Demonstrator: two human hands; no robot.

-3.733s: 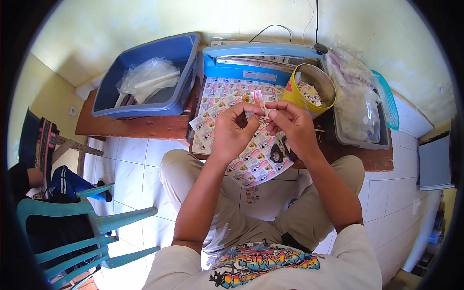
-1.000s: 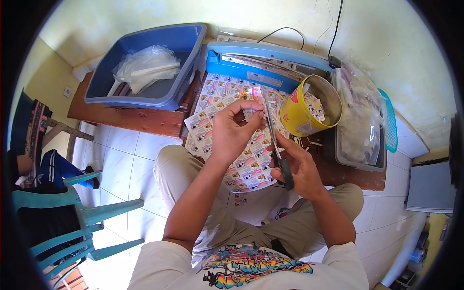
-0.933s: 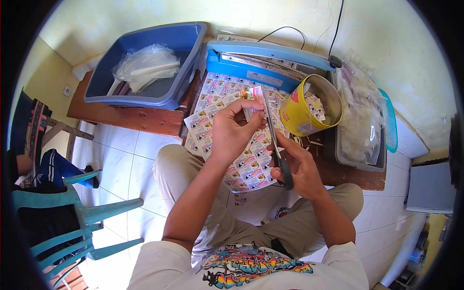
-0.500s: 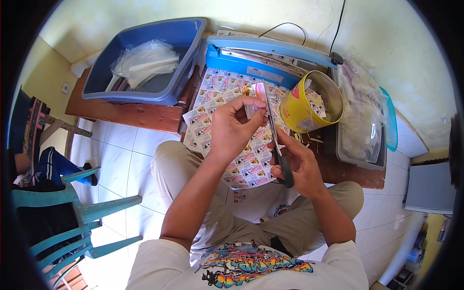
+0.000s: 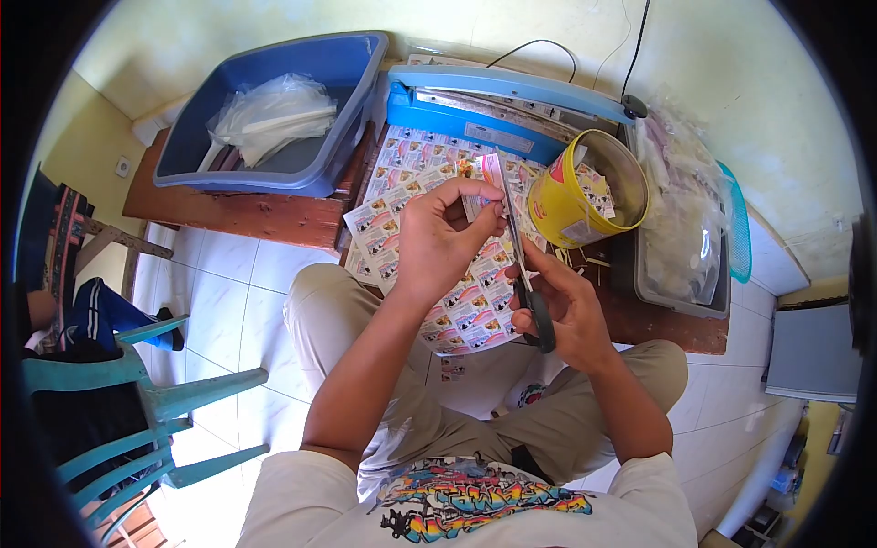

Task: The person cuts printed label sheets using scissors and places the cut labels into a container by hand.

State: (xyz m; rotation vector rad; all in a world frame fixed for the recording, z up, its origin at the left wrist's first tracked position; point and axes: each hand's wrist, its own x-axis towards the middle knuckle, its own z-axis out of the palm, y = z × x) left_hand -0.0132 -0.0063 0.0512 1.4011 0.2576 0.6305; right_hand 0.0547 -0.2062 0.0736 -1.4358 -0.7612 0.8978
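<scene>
My left hand point(image 5: 445, 236) pinches a small printed paper label point(image 5: 490, 168) between thumb and fingertips. Black-handled scissors point(image 5: 540, 320) are in my right hand point(image 5: 574, 315), whose fingers wrap round the handles. Their blades point up and away from me along the label's right edge, close to my left fingertips. Whether they are cutting into the paper I cannot tell. Below both hands lie printed label sheets point(image 5: 470, 320), with rows of the same small design. My left hand covers part of them.
A blue paper cutter point(image 5: 475, 133) stands behind the sheets. To the right are a yellow tin point(image 5: 562, 205) with paper pieces inside and a grey tray point(image 5: 681, 310) of plastic bags. A blue tub point(image 5: 274, 183) sits at the left, above a green chair point(image 5: 206, 393).
Both hands keep nearly the same pose, with the label and scissors still held together. Only a very slight shift of the view shows.
</scene>
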